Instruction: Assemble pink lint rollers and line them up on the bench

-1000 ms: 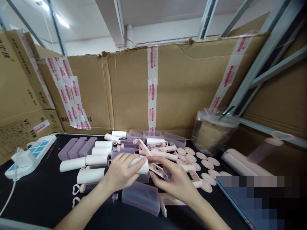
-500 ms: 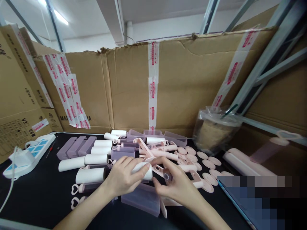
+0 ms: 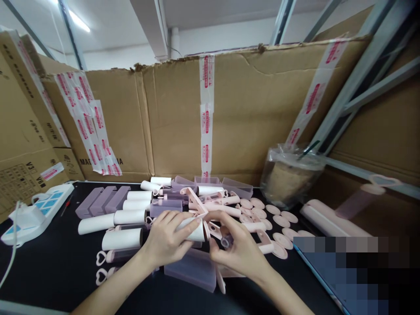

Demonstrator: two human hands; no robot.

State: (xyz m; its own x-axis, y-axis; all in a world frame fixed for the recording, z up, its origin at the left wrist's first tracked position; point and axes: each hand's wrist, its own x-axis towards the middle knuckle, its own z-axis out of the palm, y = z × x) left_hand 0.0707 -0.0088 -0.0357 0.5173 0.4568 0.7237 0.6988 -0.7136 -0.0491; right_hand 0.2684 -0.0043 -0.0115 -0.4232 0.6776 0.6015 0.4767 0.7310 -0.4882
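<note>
My left hand [image 3: 169,238] is wrapped round a white cylinder [image 3: 193,231], held tilted above the pile. At the cylinder's right end is a thin pink disc [image 3: 206,230], set at a slight angle to the rim. My right hand [image 3: 239,245] pinches this disc between thumb and forefinger. A translucent purple tube end [image 3: 226,241] shows under the curled right fingers; whether they touch it I cannot tell. Below the hands lies a translucent purple tray-like box [image 3: 192,271]. Behind them is a pink bracket-like part [image 3: 193,199].
More white cylinders [image 3: 122,240] and purple boxes [image 3: 114,201] lie to the left, with heart-shaped pink loops [image 3: 101,258]. Several loose pink discs [image 3: 282,240] are at right. A bagged drink cup [image 3: 292,177] stands behind them. A power strip [image 3: 49,208] lies far left; cardboard [image 3: 173,122] walls the back.
The pink disc now shows at the end of the white cylinder, between my right thumb and forefinger. My left hand keeps its hold on the cylinder. The view has shifted slightly.
</note>
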